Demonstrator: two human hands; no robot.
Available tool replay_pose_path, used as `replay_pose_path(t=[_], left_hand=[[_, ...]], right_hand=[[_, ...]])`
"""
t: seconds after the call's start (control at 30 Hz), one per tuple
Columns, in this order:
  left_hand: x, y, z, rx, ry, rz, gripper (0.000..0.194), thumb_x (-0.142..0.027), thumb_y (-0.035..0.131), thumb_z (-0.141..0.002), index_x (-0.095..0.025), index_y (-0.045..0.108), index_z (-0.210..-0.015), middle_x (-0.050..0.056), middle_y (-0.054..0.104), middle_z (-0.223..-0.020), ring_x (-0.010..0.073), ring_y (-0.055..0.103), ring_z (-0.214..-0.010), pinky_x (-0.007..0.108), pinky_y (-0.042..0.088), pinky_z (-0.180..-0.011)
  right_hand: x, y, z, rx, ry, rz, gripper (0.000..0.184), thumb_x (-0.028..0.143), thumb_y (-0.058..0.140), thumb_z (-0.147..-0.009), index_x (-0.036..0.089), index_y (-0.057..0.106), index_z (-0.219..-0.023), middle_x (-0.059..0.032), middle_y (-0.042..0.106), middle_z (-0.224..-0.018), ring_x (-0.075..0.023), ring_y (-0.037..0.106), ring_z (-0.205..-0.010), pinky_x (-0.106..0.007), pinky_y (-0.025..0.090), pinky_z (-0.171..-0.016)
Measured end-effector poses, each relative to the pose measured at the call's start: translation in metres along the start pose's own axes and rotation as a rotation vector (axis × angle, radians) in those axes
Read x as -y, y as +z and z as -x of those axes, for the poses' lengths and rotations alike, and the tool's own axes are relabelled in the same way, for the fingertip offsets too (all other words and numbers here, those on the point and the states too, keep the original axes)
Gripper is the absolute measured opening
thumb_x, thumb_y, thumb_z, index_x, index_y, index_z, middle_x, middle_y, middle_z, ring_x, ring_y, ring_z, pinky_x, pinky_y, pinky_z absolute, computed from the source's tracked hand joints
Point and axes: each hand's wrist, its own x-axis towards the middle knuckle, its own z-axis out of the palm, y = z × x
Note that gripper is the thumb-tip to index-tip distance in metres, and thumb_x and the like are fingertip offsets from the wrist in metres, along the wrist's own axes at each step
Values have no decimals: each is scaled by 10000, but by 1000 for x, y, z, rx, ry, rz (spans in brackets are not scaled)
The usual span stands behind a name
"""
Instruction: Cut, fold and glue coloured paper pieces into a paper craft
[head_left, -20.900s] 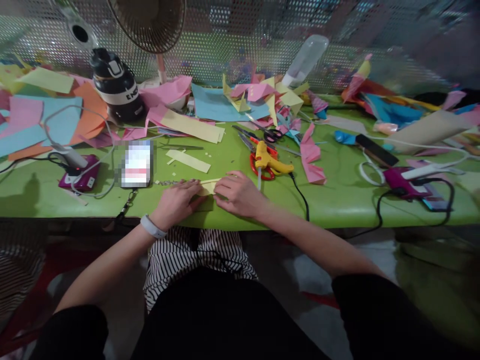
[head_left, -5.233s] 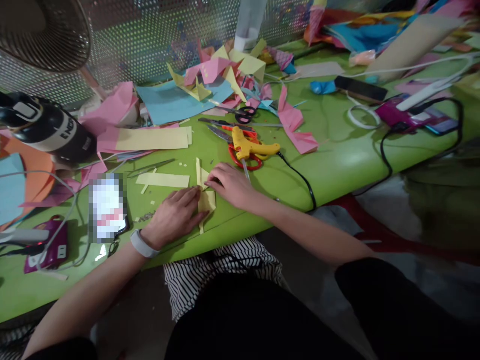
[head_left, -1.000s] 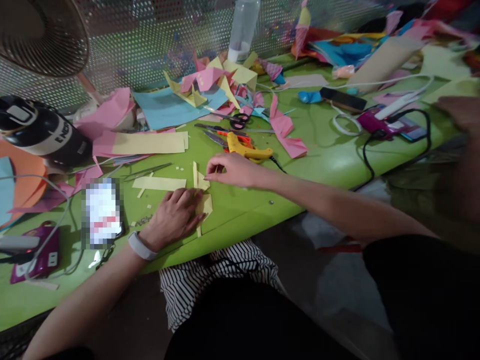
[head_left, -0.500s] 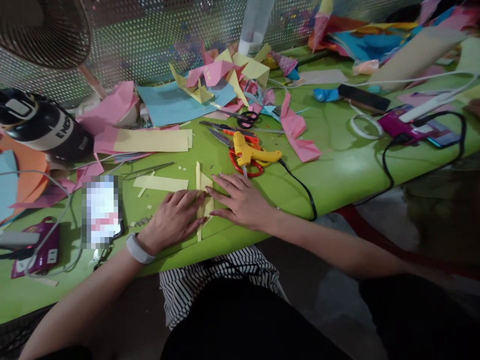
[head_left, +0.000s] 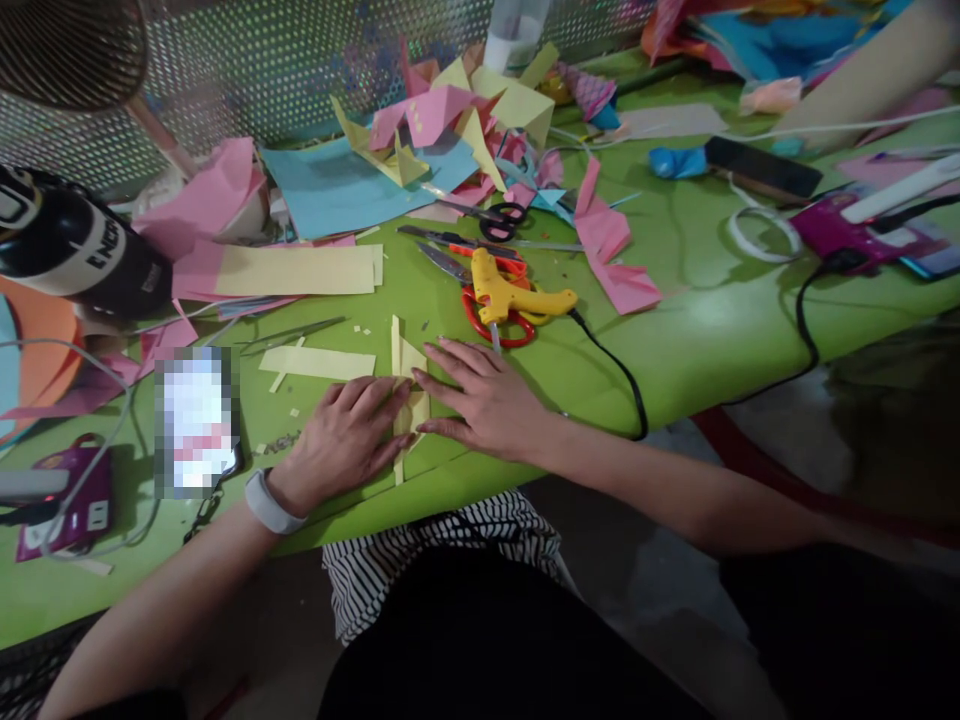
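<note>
- Left hand (head_left: 341,440): flat, fingers together, pressing the folded pale-yellow paper piece (head_left: 412,400) at the green desk's (head_left: 690,340) near edge.
- Right hand (head_left: 487,405): spread open, fingertips on the same piece's right side, gripping nothing.
- Yellow glue gun (head_left: 514,295): just beyond the right hand, over red-handled scissors (head_left: 477,322).

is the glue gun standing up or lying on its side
Lying on its side: the yellow glue gun rests flat over the red scissor handles.

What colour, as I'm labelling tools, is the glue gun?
Yellow; the glue gun shows best in the head view.
</note>
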Motion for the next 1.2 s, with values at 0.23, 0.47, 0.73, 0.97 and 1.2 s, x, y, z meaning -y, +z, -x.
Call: replay_pose_path(t=[0.23,0.47,0.73,0.97,1.2], left_hand=[[6,1,4,-88,-3,141,574,-449,493,-990,-93,430,-1435,188,633,-1302,291,623,-1139,444,540,-926],[6,4,3,-45,-5,56,557,-460,501,-983,-141,457,-1438,179,638,-1299,304,638,-1101,459,556,-865],[10,0,0,-68,-59,213,501,-425,502,-985,-152,500,-1405,161,645,-1253,284,614,-1091,470,555,-912],[10,-4,-2,-83,8,167,345,-380,562,-968,-186,639,-1243,124,673,-1158,244,632,-998,416,577,-833],[11,-10,1,-67,94,138,317,-348,557,-975,-167,643,-1220,146,654,-1249,253,654,-1055,430,586,-866]], right_hand=[[0,-1,-1,34,13,-47,645,610,462,-957,163,555,-1413,-158,467,-1526,-322,349,-1442,-526,339,-1135],[1,-1,-2,12,19,-57,652,614,432,-967,144,570,-1397,-179,481,-1510,-328,364,-1434,-534,341,-1132],[-2,1,-1,-10,7,-91,667,611,421,-972,130,548,-1417,-188,454,-1528,-326,364,-1436,-529,349,-1133],[-5,-1,-4,2,36,-87,528,514,415,-1013,202,562,-1413,-124,501,-1506,-320,379,-1422,-550,369,-1125],[-9,-6,-15,-18,-1,-113,383,369,453,-1026,180,674,-1276,-137,547,-1460,-308,426,-1392,-552,421,-1093]])
